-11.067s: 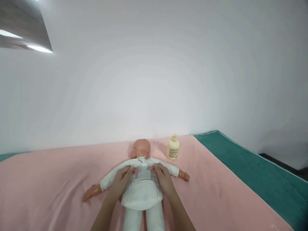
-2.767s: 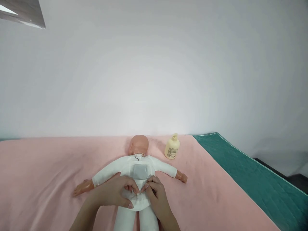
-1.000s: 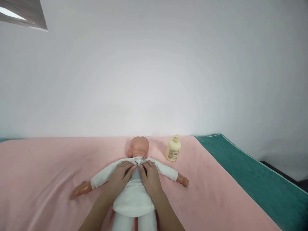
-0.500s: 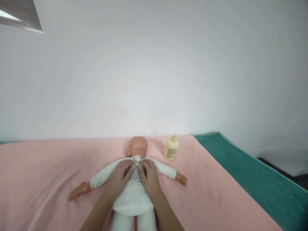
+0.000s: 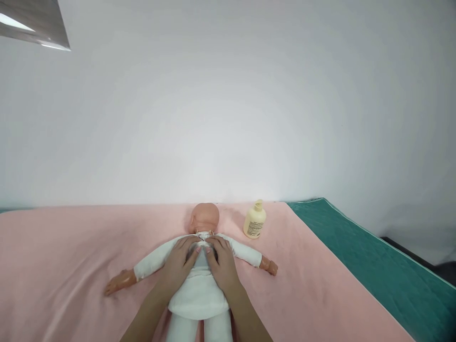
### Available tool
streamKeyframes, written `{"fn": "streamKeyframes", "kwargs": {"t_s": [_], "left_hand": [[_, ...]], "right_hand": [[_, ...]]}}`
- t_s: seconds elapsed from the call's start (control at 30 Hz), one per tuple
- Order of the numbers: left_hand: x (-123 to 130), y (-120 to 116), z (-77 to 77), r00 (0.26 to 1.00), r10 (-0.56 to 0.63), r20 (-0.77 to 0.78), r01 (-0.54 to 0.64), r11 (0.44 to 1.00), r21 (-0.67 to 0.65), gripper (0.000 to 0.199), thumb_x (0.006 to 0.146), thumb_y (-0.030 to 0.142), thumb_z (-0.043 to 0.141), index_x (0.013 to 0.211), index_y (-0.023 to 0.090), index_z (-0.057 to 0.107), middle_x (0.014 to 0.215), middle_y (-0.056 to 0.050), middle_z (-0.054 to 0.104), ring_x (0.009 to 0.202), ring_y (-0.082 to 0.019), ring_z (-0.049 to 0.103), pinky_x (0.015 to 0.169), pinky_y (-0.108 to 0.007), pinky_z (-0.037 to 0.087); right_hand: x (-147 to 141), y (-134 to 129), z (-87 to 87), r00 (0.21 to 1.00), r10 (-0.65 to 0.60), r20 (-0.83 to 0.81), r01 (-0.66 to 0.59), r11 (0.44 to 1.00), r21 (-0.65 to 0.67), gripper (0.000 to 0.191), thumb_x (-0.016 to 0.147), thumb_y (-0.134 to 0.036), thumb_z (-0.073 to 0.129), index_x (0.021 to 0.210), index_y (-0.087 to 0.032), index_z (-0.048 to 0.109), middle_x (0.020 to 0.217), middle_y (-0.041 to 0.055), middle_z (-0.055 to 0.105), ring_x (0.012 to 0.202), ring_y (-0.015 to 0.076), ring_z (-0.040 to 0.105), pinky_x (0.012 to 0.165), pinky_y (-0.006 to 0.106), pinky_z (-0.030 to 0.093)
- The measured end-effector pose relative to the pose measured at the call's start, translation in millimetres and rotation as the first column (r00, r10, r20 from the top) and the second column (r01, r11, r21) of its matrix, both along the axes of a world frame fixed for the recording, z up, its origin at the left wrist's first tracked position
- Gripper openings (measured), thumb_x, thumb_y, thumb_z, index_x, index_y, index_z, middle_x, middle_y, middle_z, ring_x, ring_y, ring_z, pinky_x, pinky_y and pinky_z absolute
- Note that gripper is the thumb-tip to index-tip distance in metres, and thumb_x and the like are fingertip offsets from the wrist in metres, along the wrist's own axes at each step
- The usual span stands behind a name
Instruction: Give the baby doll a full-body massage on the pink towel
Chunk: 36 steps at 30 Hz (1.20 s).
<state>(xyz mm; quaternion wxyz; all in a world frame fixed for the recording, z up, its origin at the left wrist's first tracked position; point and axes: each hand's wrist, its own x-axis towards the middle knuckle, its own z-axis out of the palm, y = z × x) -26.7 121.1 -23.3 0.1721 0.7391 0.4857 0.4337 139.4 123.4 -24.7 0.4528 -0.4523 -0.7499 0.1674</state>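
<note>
A baby doll [image 5: 199, 297] with a white cloth body lies with its arms spread on a pink cloth [image 5: 306, 285]. Its bald head is at the far end, and no facial features show. My left hand [image 5: 180, 261] rests flat on the left side of the doll's upper back, fingers extended. On the right side lies my right hand [image 5: 223, 261], also with its fingers stretched out. The two thumbs point toward each other over a greyish patch between the hands. Neither hand grips anything.
A pale yellow pump bottle [image 5: 254, 221] stands on the pink cloth, right of the doll's head. Green padded material [image 5: 374, 251] shows at the right. Behind is a white wall [image 5: 228, 104], with a shiny brownish panel [image 5: 35, 23] at upper left.
The view has shifted very slightly. Both hands stay on the doll's upper back, with the fingertips in nearly the same place.
</note>
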Motion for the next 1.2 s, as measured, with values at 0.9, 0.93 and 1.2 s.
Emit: {"fn": "streamKeyframes", "kwargs": {"t_s": [0.9,0.93,1.2], "left_hand": [[-16.5,-39.4,69.2,0.989,-0.146,0.015,0.145,0.956,-0.253,0.031,0.093,0.044,0.042,0.107,0.027,0.064,0.108,-0.002,0.068,0.097,-0.021,0.061,0.084,-0.035,0.049],[-16.7,-45.3,76.5,0.983,-0.182,-0.004,0.175,0.950,-0.258,0.030,0.093,0.043,0.043,0.105,0.028,0.065,0.104,-0.002,0.068,0.094,-0.021,0.061,0.082,-0.034,0.050],[-17.6,-75.2,96.4,0.845,-0.525,-0.104,0.425,0.776,-0.466,0.029,0.086,0.042,0.054,0.107,0.032,0.071,0.102,0.000,0.071,0.093,-0.024,0.065,0.082,-0.033,0.051]], "right_hand": [[24.1,-35.3,21.3,0.959,-0.066,-0.275,0.064,0.998,-0.015,0.034,0.098,-0.040,0.040,0.096,-0.023,0.070,0.099,0.0077,0.063,0.100,0.0244,0.053,0.088,0.039,0.042],[25.0,-40.1,21.6,0.964,-0.027,-0.264,0.019,0.999,-0.032,0.036,0.098,-0.041,0.040,0.090,-0.023,0.070,0.091,0.0068,0.063,0.093,0.0235,0.055,0.083,0.037,0.044],[33.6,-76.7,2.9,0.968,0.198,-0.157,-0.219,0.966,-0.135,0.042,0.096,-0.040,0.044,0.067,-0.023,0.068,0.060,0.0010,0.049,0.057,0.0165,0.048,0.053,0.028,0.037]]}}
